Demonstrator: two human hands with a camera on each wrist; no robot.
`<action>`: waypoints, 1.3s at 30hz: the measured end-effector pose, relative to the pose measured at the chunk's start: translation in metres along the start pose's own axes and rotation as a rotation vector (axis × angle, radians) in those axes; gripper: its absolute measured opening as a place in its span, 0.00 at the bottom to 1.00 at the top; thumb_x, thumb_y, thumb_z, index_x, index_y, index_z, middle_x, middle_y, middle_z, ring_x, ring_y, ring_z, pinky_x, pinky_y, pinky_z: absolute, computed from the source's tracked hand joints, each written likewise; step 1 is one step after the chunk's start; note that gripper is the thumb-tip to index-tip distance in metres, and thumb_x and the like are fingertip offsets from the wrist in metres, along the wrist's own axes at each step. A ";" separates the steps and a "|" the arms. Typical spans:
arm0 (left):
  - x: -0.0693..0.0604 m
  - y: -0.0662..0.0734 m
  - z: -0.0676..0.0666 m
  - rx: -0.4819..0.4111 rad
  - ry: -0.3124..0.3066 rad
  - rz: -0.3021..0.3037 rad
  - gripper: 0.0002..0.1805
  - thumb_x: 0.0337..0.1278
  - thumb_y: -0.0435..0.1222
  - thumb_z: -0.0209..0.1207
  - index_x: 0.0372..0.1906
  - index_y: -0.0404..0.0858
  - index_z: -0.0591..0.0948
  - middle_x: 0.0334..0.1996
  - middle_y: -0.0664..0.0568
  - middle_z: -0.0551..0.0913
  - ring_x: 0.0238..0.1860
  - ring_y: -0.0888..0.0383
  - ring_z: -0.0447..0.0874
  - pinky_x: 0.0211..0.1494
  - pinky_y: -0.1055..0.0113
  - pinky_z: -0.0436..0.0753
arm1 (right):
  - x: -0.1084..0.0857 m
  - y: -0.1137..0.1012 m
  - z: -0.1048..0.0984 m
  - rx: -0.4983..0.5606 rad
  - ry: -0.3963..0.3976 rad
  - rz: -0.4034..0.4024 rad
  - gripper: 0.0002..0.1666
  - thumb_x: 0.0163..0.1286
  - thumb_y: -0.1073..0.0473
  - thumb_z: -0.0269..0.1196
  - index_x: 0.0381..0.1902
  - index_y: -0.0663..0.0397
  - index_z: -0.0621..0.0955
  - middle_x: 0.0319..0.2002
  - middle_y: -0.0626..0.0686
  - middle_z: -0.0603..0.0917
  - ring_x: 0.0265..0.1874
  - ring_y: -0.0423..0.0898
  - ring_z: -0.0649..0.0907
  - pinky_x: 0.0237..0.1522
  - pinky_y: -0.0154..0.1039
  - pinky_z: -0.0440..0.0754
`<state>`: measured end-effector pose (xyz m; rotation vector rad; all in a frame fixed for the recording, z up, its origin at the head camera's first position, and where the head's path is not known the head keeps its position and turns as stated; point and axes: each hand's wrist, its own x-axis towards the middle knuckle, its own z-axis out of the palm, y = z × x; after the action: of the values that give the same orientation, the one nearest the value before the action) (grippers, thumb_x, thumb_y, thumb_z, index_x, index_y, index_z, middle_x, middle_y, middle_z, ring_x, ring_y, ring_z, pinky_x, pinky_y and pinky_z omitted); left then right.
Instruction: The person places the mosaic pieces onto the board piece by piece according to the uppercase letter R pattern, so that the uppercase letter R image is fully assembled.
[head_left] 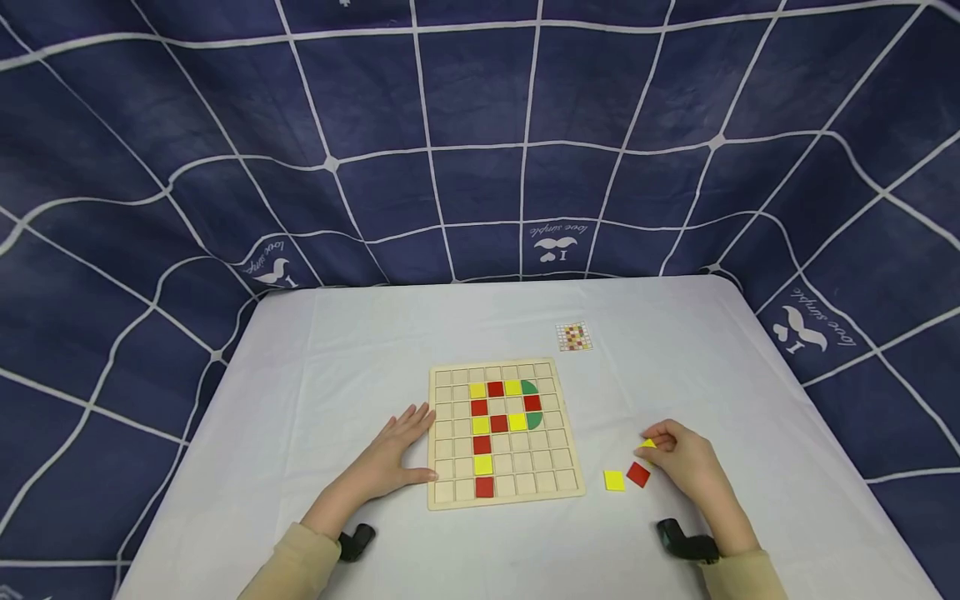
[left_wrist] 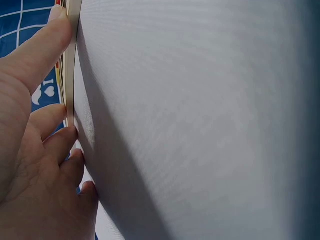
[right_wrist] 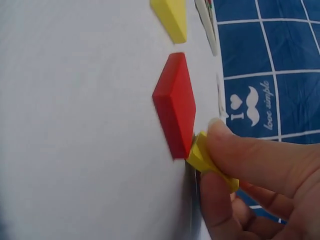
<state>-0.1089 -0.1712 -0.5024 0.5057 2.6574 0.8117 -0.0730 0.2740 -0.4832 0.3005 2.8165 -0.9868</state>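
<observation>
A wooden grid board (head_left: 536, 461) lies flat on the white table. Yellow and red square tiles and two green curved pieces sit in its cells, forming a P shape. My left hand (head_left: 386, 460) rests at the board's left edge, fingers extended, thumb and fingertips touching the rim. To the right of the board, my right hand (head_left: 688, 460) pinches a yellow tile (right_wrist: 200, 156) between thumb and fingers. Just beside that tile lies a loose red tile (head_left: 638, 475). A loose yellow square tile (head_left: 614, 481) is nearer the board.
Beyond the board's far right corner lies a small printed card (head_left: 574, 337) with a coloured grid pattern. Dark blue cloth (head_left: 480, 192) with white lines hangs behind the table and along both sides. Black wrist devices (head_left: 684, 542) sit by both wrists.
</observation>
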 end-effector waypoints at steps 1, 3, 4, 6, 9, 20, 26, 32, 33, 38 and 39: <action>0.000 0.000 0.000 -0.002 0.000 -0.001 0.53 0.45 0.50 0.73 0.75 0.38 0.62 0.78 0.46 0.54 0.80 0.45 0.44 0.81 0.44 0.46 | 0.001 -0.001 0.000 0.010 0.007 -0.006 0.17 0.59 0.58 0.72 0.43 0.60 0.82 0.32 0.51 0.83 0.31 0.43 0.78 0.31 0.33 0.74; 0.000 0.000 0.000 -0.003 0.000 -0.001 0.53 0.45 0.50 0.73 0.75 0.38 0.62 0.78 0.46 0.54 0.80 0.44 0.44 0.81 0.44 0.46 | 0.003 -0.006 0.002 0.040 0.022 -0.012 0.17 0.59 0.59 0.72 0.44 0.59 0.82 0.33 0.51 0.84 0.31 0.42 0.79 0.31 0.32 0.75; 0.000 0.000 0.000 -0.004 -0.002 -0.002 0.53 0.45 0.50 0.73 0.75 0.39 0.62 0.78 0.46 0.54 0.80 0.44 0.44 0.81 0.44 0.46 | 0.005 -0.009 0.003 0.055 0.029 -0.011 0.16 0.59 0.59 0.72 0.45 0.59 0.83 0.34 0.51 0.84 0.32 0.42 0.79 0.31 0.31 0.75; 0.000 0.000 0.000 -0.001 -0.003 -0.001 0.53 0.45 0.50 0.73 0.75 0.39 0.61 0.78 0.46 0.54 0.80 0.45 0.44 0.80 0.44 0.46 | 0.008 -0.016 0.006 0.091 0.038 -0.009 0.17 0.60 0.61 0.72 0.46 0.58 0.83 0.36 0.52 0.84 0.33 0.43 0.80 0.31 0.29 0.76; 0.001 0.000 0.000 0.002 -0.006 0.003 0.53 0.45 0.51 0.73 0.75 0.39 0.61 0.78 0.46 0.54 0.80 0.45 0.44 0.80 0.44 0.46 | 0.012 -0.028 0.013 0.137 0.042 -0.007 0.16 0.60 0.62 0.71 0.46 0.57 0.83 0.38 0.53 0.84 0.35 0.44 0.80 0.33 0.26 0.77; 0.001 -0.001 0.000 -0.001 -0.005 0.004 0.53 0.45 0.51 0.73 0.75 0.39 0.62 0.78 0.46 0.54 0.80 0.45 0.44 0.81 0.45 0.45 | 0.024 -0.073 0.046 0.390 -0.045 -0.088 0.11 0.58 0.65 0.71 0.41 0.57 0.85 0.35 0.52 0.87 0.32 0.40 0.82 0.33 0.27 0.81; 0.000 0.000 0.000 -0.002 -0.004 0.001 0.53 0.45 0.51 0.73 0.75 0.39 0.61 0.78 0.46 0.54 0.80 0.46 0.44 0.81 0.45 0.45 | 0.026 -0.094 0.070 0.496 -0.114 -0.104 0.09 0.57 0.66 0.71 0.38 0.58 0.85 0.31 0.51 0.88 0.29 0.43 0.84 0.31 0.29 0.81; 0.000 0.000 0.000 -0.004 0.000 -0.001 0.53 0.45 0.50 0.73 0.75 0.39 0.62 0.78 0.46 0.54 0.80 0.45 0.44 0.81 0.45 0.46 | 0.022 -0.111 0.094 0.468 -0.150 -0.156 0.08 0.57 0.65 0.72 0.35 0.54 0.85 0.28 0.48 0.86 0.27 0.42 0.81 0.30 0.28 0.79; 0.000 0.000 0.000 -0.006 0.001 -0.001 0.53 0.44 0.50 0.74 0.75 0.39 0.62 0.78 0.46 0.55 0.80 0.45 0.44 0.81 0.45 0.46 | 0.022 -0.113 0.097 0.447 -0.150 -0.172 0.08 0.57 0.64 0.73 0.35 0.53 0.85 0.28 0.47 0.86 0.27 0.41 0.81 0.30 0.28 0.79; 0.000 0.001 0.000 -0.007 0.001 -0.002 0.53 0.45 0.50 0.74 0.75 0.39 0.62 0.78 0.46 0.54 0.80 0.45 0.44 0.81 0.45 0.46 | 0.018 -0.120 0.111 0.329 -0.152 -0.256 0.08 0.58 0.62 0.73 0.34 0.51 0.85 0.28 0.45 0.85 0.27 0.38 0.81 0.31 0.28 0.81; 0.000 0.002 0.000 -0.005 0.001 -0.001 0.53 0.45 0.50 0.73 0.75 0.39 0.62 0.78 0.46 0.54 0.80 0.45 0.44 0.81 0.45 0.46 | 0.018 -0.121 0.113 0.308 -0.154 -0.270 0.08 0.58 0.62 0.73 0.34 0.50 0.84 0.28 0.45 0.85 0.28 0.37 0.81 0.32 0.27 0.82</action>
<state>-0.1084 -0.1702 -0.5012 0.5028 2.6553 0.8189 -0.1109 0.1129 -0.5011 -0.1255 2.6063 -1.4364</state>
